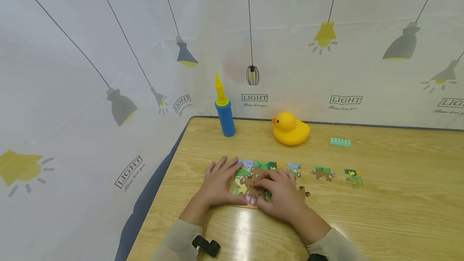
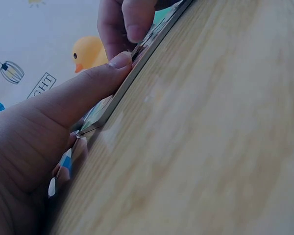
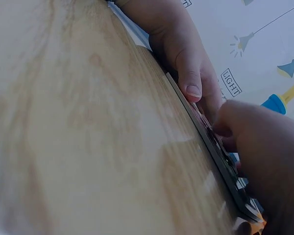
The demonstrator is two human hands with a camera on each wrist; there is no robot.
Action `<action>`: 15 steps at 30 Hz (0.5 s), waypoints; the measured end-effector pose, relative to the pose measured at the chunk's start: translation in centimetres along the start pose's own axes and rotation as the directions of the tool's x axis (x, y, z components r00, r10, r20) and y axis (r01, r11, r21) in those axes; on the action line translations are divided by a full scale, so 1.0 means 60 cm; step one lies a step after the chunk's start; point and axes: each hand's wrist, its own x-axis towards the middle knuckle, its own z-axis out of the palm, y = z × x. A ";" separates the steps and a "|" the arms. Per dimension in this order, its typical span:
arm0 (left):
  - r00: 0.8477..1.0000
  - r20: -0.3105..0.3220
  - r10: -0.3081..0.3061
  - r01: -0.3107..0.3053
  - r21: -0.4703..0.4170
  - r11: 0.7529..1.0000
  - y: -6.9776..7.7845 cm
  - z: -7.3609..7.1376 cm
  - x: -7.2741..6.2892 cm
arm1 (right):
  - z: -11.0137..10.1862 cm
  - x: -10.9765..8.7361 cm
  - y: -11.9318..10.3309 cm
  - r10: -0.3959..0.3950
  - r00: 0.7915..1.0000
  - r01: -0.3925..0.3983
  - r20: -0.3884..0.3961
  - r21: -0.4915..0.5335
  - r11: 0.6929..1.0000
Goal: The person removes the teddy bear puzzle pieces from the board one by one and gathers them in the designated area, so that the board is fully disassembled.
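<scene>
A jigsaw puzzle (image 1: pixel 248 178) with a brown bear picture lies in its thin tray on the table. My left hand (image 1: pixel 218 182) rests along its left side, fingers fairly straight and spread. In the left wrist view, the left thumb (image 2: pixel 95 85) lies on the tray's near edge. My right hand (image 1: pixel 284 194) is over the puzzle's right part, with bent fingers and thumb at a brown puzzle piece (image 1: pixel 256 191) on the bear's body. That piece is mostly hidden by the fingers. In the right wrist view, the right hand (image 3: pixel 269 142) hides much of the tray (image 3: pixel 213 152).
Loose puzzle pieces (image 1: pixel 323 173) lie right of the tray, another (image 1: pixel 353 178) farther right and one (image 1: pixel 293 168) close to the right hand. Behind stand a blue and yellow hand pump (image 1: pixel 226 116), a yellow rubber duck (image 1: pixel 291 131) and a mint toy brick (image 1: pixel 340 142).
</scene>
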 end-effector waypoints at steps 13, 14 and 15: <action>1.000 0.002 -0.004 0.004 0.013 1.000 0.003 -0.002 0.000 | 0.002 0.000 0.001 0.024 0.999 -0.026 0.038 0.043 0.999; 1.000 0.001 -0.003 0.003 0.013 1.000 0.003 -0.002 0.000 | 0.002 0.000 -0.001 0.026 0.999 -0.027 0.036 0.046 0.999; 1.000 0.000 -0.003 0.003 0.011 1.000 0.002 -0.003 -0.001 | 0.002 0.001 -0.003 0.029 0.999 -0.030 0.034 0.048 0.998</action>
